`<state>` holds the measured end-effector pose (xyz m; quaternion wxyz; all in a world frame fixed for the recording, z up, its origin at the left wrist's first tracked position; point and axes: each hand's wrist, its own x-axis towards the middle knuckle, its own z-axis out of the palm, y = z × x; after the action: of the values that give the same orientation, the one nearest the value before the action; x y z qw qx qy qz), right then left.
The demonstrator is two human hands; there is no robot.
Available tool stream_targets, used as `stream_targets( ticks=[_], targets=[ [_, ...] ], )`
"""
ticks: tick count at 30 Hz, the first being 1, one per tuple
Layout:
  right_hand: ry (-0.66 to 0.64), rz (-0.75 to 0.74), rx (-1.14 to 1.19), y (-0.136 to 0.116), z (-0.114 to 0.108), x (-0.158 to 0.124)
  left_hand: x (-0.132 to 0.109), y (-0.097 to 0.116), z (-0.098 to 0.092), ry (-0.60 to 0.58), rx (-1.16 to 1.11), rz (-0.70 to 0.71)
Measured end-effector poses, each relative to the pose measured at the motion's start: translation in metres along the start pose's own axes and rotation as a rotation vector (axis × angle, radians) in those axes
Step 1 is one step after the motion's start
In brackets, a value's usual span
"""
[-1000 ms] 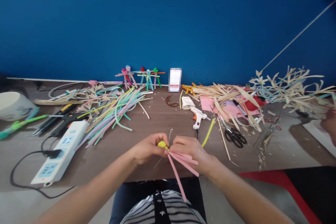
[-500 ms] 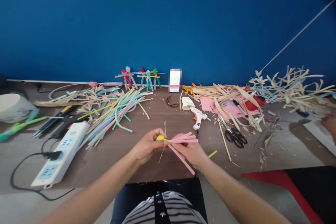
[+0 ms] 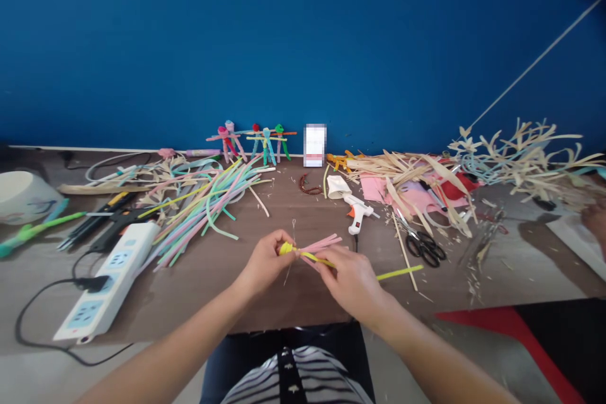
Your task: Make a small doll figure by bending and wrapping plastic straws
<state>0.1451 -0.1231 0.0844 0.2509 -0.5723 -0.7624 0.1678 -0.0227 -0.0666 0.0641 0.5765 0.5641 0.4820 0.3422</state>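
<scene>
My left hand (image 3: 265,263) is closed, pinching a bundle of pipe cleaners at its yellow coiled end (image 3: 285,249). Pink pipe cleaners (image 3: 326,242) stick out to the right from that coil, partly behind my other hand. A thin pale wire (image 3: 293,225) crosses the bundle near my left fingertips and pokes out above and below. My right hand (image 3: 355,284) is closed on a yellow pipe cleaner, which runs from the coil through the fingers. Its free end (image 3: 400,273) shows on the right, beyond the hand.
A white glue gun (image 3: 358,213) and black-handled scissors (image 3: 423,246) lie right of centre. Several pipe cleaner figures (image 3: 267,145) lean on the blue wall. Left are loose pipe cleaners (image 3: 203,214) and a power strip (image 3: 111,284). Another person's hand (image 3: 595,224) is at the far right.
My right hand has shifted from the pink pipe cleaners to the yellow strand, whose free end now reaches further right. My left hand keeps its pinch on the coil.
</scene>
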Motion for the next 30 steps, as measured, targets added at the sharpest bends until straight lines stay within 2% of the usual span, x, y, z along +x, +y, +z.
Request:
stream_targets(
  ticks=[3, 5, 7, 10, 12, 14, 16, 17, 18, 19, 21, 22, 23, 24, 25, 30],
  targets=[
    [-0.055, -0.166, -0.265, -0.008, -0.015, 0.003, -0.001, 0.001, 0.001, -0.073, 0.006, -0.042],
    [-0.089, -0.224, -0.367, -0.008, -0.023, 0.012, -0.001, 0.003, 0.002, -0.156, -0.090, -0.118],
    [-0.093, -0.252, -0.389, -0.002, -0.029, 0.024, -0.001, 0.004, 0.001, -0.248, -0.254, -0.235],
    [-0.034, -0.282, -0.269, 0.014, -0.033, 0.041, 0.000, 0.003, -0.001, -0.341, -0.490, -0.413],
    [0.096, -0.290, -0.159, 0.024, -0.034, 0.047, 0.001, 0.002, -0.003, -0.354, -0.596, -0.475],
    [0.324, -0.228, -0.013, 0.032, -0.032, 0.046, 0.001, 0.000, -0.004, -0.331, -0.673, -0.502],
    [0.556, -0.063, 0.225, 0.038, -0.026, 0.041, 0.002, -0.003, -0.006, -0.285, -0.727, -0.515],
    [0.627, 0.046, 0.380, 0.041, -0.022, 0.037, 0.002, -0.003, -0.006, -0.263, -0.743, -0.518],
    [0.637, 0.163, 0.552, 0.042, -0.016, 0.034, 0.003, -0.004, -0.007, -0.247, -0.755, -0.517],
    [0.585, 0.275, 0.728, 0.042, -0.010, 0.030, 0.004, -0.005, -0.007, -0.238, -0.760, -0.516],
    [0.294, 0.447, 1.005, 0.039, 0.004, 0.024, 0.005, -0.005, -0.006, -0.236, -0.762, -0.510],
    [0.133, 0.497, 1.098, 0.036, 0.011, 0.022, 0.006, -0.005, -0.005, -0.242, -0.759, -0.507],
    [0.024, 0.521, 1.164, 0.032, 0.017, 0.021, 0.006, -0.005, -0.004, -0.250, -0.756, -0.502],
    [-0.032, 0.530, 1.212, 0.028, 0.022, 0.020, 0.006, -0.005, -0.002, -0.257, -0.751, -0.496],
    [-0.048, 0.534, 1.242, 0.024, 0.026, 0.021, 0.006, -0.005, -0.001, -0.259, -0.744, -0.491],
    [0.032, 0.534, 1.228, 0.015, 0.036, 0.024, 0.005, -0.007, 0.003, -0.205, -0.714, -0.447]
  ],
)
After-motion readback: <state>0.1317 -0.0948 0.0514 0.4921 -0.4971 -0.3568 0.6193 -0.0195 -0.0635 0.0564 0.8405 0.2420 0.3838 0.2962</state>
